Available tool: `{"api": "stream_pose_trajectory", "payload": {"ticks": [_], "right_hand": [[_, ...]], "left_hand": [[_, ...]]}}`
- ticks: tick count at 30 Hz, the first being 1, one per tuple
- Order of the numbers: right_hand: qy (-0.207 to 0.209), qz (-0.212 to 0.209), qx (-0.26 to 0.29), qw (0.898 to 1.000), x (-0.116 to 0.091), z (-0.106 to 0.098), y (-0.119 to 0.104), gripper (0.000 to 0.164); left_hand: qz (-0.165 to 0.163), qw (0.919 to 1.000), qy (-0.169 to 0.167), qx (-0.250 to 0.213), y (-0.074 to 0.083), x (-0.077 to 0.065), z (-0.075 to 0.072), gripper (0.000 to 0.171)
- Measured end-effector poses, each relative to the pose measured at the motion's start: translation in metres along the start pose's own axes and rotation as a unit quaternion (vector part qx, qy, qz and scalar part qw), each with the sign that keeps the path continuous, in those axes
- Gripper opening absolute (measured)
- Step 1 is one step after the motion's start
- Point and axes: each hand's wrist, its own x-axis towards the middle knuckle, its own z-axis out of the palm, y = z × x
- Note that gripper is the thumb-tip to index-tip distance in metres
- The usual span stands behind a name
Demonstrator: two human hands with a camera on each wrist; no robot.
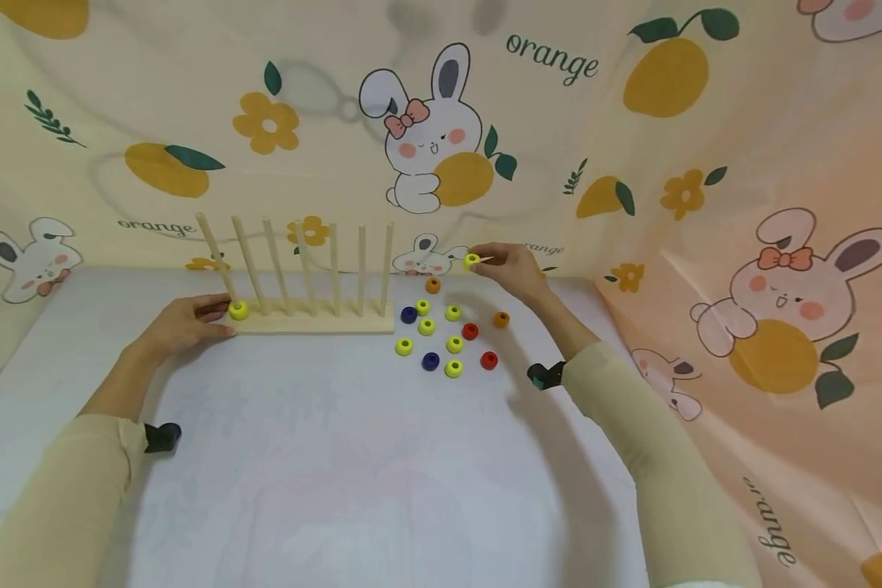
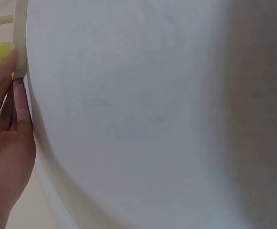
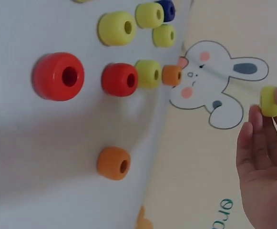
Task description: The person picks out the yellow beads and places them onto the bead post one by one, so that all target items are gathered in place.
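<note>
A wooden peg rack [image 1: 316, 324] with several upright pegs stands on the table's left side. One yellow bead [image 1: 238, 310] sits at the bottom of its leftmost peg; the other pegs carry no beads. My left hand [image 1: 176, 328] grips the rack's left end, beside that bead, as the left wrist view also shows at the wooden base [image 2: 20, 40]. Raised above the back of the table, my right hand [image 1: 516, 269] pinches another yellow bead [image 3: 270, 101] between thumb and fingertip. The bead's hole shows in the right wrist view.
Loose beads lie scattered right of the rack: several yellow ones [image 1: 453, 345], two red [image 1: 489, 360], two dark blue [image 1: 430, 361] and two orange [image 1: 501, 319]. A patterned cloth [image 1: 323, 98] with rabbits hangs behind the white table [image 1: 353, 474] and along its right side.
</note>
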Motion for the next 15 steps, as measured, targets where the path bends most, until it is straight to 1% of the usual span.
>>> {"api": "stream_pose_trajectory", "payload": {"ticks": [3,7,11,15], "right_hand": [[-0.005,0.006,0.006,1.0,0.001,0.001,-0.005,0.034],[-0.015,0.003,0.017,1.0,0.001,0.004,-0.011,0.034],[-0.018,-0.018,0.019,0.999,0.0,0.005,-0.02,0.033],[-0.019,-0.039,0.022,0.999,0.001,0.004,-0.034,0.032]], "left_hand": [[-0.004,1.0,0.004,0.006,0.0,-0.002,-0.001,0.08],[-0.008,0.9999,0.002,0.011,-0.001,-0.004,-0.002,0.081],[-0.007,0.9999,-0.002,0.01,-0.002,-0.003,-0.001,0.08],[-0.003,1.0,-0.001,0.007,-0.002,-0.001,0.0,0.081]]}}
